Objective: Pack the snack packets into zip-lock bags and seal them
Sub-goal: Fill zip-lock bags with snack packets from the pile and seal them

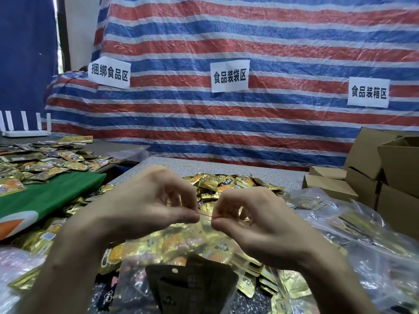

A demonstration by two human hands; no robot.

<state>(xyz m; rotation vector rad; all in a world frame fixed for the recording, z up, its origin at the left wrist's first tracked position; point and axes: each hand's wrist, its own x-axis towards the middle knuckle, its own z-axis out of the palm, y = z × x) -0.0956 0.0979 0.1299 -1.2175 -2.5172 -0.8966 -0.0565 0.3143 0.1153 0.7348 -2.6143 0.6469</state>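
A clear zip-lock bag (181, 243) stuffed with gold snack packets hangs in front of me above the table. My left hand (145, 207) and my right hand (254, 220) pinch its top edge between thumb and forefinger, close together, on the red zip line (205, 215). Behind the hands lies a heap of loose gold packets (231, 184) on the grey table (292, 180). More loose packets (292, 284) lie under the bag at the front.
Filled clear bags (367, 234) are piled at the right. Cardboard boxes (385, 171) stand at the far right. A green cloth (49, 196) and a second packet pile (45, 162) cover the left table. A striped tarp (249, 121) with paper labels hangs behind.
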